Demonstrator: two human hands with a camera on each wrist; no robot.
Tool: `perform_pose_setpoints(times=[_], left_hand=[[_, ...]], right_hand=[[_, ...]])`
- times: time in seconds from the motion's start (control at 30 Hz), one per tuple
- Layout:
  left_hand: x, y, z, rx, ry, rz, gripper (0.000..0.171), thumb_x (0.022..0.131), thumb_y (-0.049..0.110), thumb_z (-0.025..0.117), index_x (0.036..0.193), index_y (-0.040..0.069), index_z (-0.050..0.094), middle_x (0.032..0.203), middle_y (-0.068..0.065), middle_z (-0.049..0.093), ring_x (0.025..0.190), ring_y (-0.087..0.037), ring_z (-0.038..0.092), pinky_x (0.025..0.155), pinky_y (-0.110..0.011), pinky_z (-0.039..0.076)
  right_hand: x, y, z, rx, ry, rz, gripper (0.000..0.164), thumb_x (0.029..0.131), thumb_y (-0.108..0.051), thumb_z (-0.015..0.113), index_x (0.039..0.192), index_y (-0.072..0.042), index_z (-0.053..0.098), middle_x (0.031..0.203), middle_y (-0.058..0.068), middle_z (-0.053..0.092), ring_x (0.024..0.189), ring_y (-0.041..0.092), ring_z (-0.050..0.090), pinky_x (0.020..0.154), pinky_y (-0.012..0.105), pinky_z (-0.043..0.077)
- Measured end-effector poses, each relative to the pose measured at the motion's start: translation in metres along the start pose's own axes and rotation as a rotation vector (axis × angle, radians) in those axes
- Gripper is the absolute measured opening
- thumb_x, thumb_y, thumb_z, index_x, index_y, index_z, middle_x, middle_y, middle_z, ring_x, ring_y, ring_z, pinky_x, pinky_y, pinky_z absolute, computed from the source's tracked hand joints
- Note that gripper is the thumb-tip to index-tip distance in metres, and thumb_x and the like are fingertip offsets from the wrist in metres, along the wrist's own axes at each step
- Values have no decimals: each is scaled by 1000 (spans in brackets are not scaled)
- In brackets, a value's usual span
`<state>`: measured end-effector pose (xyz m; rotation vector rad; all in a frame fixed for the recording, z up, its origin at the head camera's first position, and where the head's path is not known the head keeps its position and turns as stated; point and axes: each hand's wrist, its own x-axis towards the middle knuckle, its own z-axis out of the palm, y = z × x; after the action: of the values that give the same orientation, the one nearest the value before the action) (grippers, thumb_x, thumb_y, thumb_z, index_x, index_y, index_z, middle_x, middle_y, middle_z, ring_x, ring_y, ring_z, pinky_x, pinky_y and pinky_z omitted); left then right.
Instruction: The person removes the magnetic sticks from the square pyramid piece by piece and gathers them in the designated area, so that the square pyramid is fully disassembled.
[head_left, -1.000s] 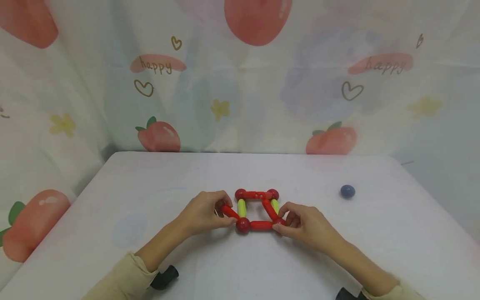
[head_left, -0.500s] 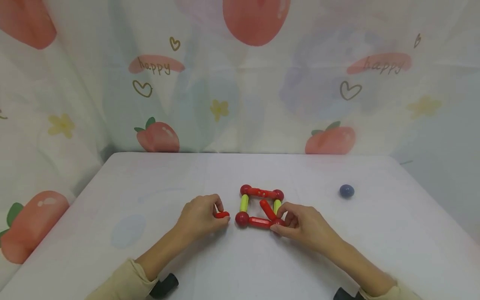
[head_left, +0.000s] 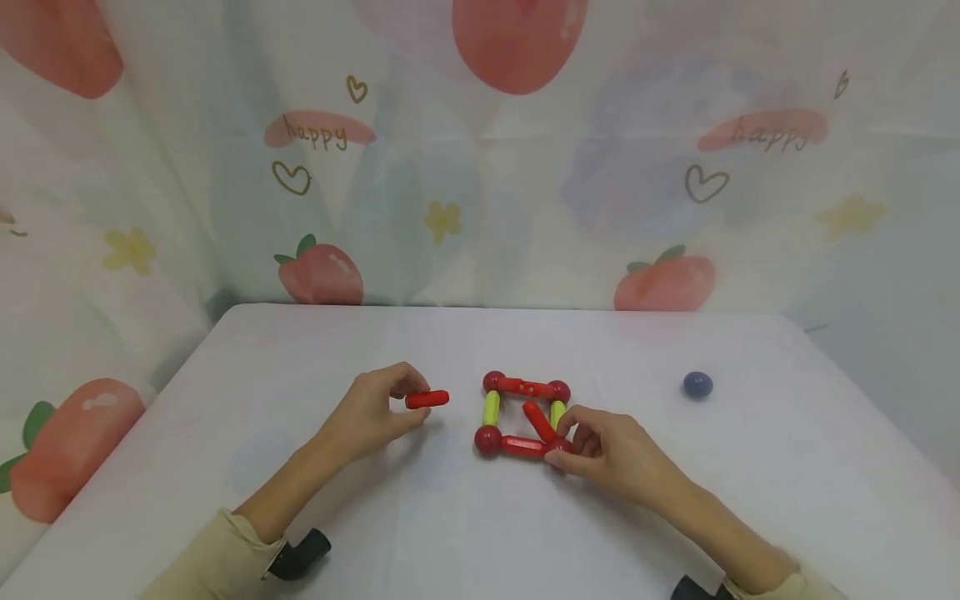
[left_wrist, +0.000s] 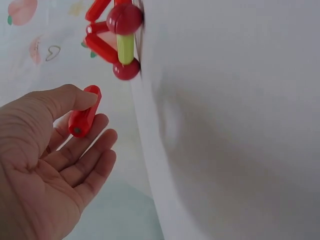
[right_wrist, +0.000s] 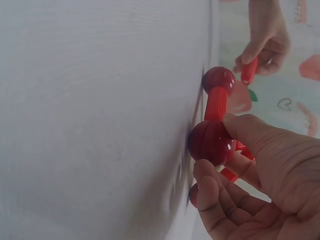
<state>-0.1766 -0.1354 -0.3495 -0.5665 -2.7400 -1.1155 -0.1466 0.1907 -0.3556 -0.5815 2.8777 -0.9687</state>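
My left hand point(head_left: 375, 414) pinches a loose red rod point(head_left: 427, 399) between thumb and fingers, held above the table to the left of a four-sided frame. Red rods point(head_left: 522, 447) and yellow-green rods point(head_left: 491, 408) form the frame's sides, with dark red balls point(head_left: 488, 441) at the corners. At the near right corner, my right hand point(head_left: 622, 457) grips a ball point(right_wrist: 212, 144); fingers partly cover it in the head view. From that ball another red rod point(head_left: 539, 421) slants up, its far end free. The left wrist view shows a small round insert in the held rod's end.
A blue ball point(head_left: 697, 384) lies apart at the right of the white table point(head_left: 420, 533). Behind the table hangs a patterned cloth point(head_left: 510, 192). Black wrist devices point(head_left: 300, 556) sit below both sleeves.
My left hand has pulled its red rod off the near left ball and carried it left and up. The frame has skewed slightly, while my right hand keeps its hold on the corner ball.
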Motion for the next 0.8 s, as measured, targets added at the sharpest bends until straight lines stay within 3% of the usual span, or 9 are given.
perform_pose_setpoints(times=[0.17,0.4,0.7,0.8], left_hand=[[8,-17,-11,21,8,15,26,85,3,81,107,6,69,97,-3,73,98,-28,69,88,-46,59],[22,-43,-24,55,-14,-41,22,88,2,77,109,2,71,100,-8,73,102,-32,67,92,-50,56],[35,-58,-30,120,-89,-124,17,87,-2,73,104,1,71,98,-11,72,93,-28,62,84,-44,55],[38,-62,-29,141,-99,-132,16,87,-2,73,103,1,71,100,-11,72,94,-28,63,87,-45,55]], right_hand=[[0,0,-2,11,-14,-6,24,85,-27,84,100,-20,67,76,-10,60,70,11,56,62,22,51],[-3,3,-4,13,-11,-38,23,86,-26,84,100,-20,67,76,-11,61,69,8,56,63,22,52],[-3,3,-5,25,-5,-49,22,86,-27,83,100,-21,67,75,-11,62,67,7,56,63,22,51],[-4,2,-5,22,-3,-43,22,86,-26,83,100,-21,67,75,-12,62,68,7,56,63,22,51]])
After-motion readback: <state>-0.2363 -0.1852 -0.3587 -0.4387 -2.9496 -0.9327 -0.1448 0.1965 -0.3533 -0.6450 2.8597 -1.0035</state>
